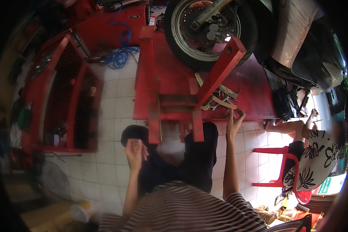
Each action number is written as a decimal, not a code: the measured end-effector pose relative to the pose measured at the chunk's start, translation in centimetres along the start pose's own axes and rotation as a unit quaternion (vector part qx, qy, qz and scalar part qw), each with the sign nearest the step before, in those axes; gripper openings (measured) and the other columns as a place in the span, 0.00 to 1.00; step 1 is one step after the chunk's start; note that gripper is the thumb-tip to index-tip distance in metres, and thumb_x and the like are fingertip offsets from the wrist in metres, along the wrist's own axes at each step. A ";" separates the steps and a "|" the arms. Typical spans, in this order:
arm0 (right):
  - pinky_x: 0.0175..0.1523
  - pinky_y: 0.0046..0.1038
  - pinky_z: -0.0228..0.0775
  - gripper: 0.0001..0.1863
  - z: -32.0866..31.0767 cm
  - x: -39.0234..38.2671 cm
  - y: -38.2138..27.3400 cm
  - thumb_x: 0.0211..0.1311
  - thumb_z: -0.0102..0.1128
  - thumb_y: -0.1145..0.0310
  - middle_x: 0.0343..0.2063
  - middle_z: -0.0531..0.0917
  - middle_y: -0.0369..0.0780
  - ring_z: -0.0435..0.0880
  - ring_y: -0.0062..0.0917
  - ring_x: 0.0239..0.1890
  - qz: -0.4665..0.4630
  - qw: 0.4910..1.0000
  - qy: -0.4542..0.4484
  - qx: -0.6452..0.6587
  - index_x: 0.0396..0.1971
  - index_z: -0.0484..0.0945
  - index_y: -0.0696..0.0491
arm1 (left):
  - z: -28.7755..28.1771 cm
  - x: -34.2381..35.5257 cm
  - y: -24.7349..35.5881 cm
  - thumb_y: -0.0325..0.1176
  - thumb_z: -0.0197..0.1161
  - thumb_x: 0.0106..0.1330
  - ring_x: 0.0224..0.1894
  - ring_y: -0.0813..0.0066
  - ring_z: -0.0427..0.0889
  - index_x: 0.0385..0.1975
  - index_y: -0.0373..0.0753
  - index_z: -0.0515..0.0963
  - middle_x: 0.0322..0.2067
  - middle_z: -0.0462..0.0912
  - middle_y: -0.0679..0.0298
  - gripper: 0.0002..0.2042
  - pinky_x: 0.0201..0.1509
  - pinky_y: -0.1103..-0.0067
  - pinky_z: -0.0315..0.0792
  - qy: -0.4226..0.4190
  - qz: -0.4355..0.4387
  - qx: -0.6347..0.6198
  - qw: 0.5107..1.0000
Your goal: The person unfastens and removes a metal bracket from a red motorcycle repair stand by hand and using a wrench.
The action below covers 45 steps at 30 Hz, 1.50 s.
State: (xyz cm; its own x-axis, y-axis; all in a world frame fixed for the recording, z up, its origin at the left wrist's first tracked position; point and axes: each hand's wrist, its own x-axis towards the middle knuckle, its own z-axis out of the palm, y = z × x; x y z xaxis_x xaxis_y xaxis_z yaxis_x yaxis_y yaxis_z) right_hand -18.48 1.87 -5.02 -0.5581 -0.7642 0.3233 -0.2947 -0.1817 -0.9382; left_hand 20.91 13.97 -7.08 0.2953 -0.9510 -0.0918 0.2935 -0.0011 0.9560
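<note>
My right hand (234,121) reaches to the front edge of the red platform (255,104). Its thumb and fingertips pinch the near end of a curved tan strip (224,103); its exact kind does not show. Next to that strip lie a wrench (216,104) and several metal parts in a small heap. Over my left thigh, my left hand (135,152) is raised with its fingers loosely bent and apart, and I see nothing in it. A red steel frame (178,100) stands between my knees and the platform, its slanted post (222,71) rising beside the heap.
A motorcycle's front wheel (172,34) rests on the platform. At left stands a red open cabinet (79,104), with a coiled blue hose (120,58) on the tiles behind. On the right a person (311,162) sits on a red plastic chair (276,183).
</note>
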 end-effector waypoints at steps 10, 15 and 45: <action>0.39 0.26 0.70 0.16 3.4 -3.3 -2.2 0.63 0.66 0.74 0.37 0.76 0.40 0.75 0.21 0.34 -0.112 0.982 -0.011 -0.154 0.47 0.71 0.58 | -0.9 -0.2 -0.4 0.35 0.55 0.75 0.13 0.80 0.75 0.37 0.36 0.69 0.21 0.77 0.62 0.09 0.09 0.87 0.62 -0.001 0.011 -0.001 1.000; 0.44 0.33 0.68 0.15 4.3 -2.3 -3.1 0.56 0.67 0.77 0.37 0.77 0.42 0.75 0.30 0.35 -0.161 0.947 -0.124 -0.249 0.44 0.78 0.56 | -0.9 0.1 -0.4 0.34 0.54 0.75 0.12 0.79 0.74 0.36 0.35 0.70 0.20 0.77 0.61 0.09 0.08 0.87 0.61 -0.001 0.014 -0.004 1.000; 0.60 0.39 0.54 0.09 1.2 5.3 -0.9 0.58 0.58 0.75 0.42 0.81 0.33 0.72 0.33 0.51 -0.300 0.840 -0.210 -0.401 0.36 0.82 0.46 | -0.7 4.5 -0.5 0.36 0.55 0.75 0.11 0.81 0.72 0.34 0.36 0.70 0.19 0.76 0.63 0.10 0.07 0.87 0.57 0.060 0.017 0.015 0.998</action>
State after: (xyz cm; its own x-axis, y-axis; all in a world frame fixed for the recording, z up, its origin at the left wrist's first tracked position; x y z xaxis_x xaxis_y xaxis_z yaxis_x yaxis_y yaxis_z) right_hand -20.30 -2.76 -2.64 0.1508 -0.8653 0.4781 -0.9467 -0.2656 -0.1822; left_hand 22.74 9.89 -8.12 0.4114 -0.9070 -0.0902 0.2554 0.0198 0.9666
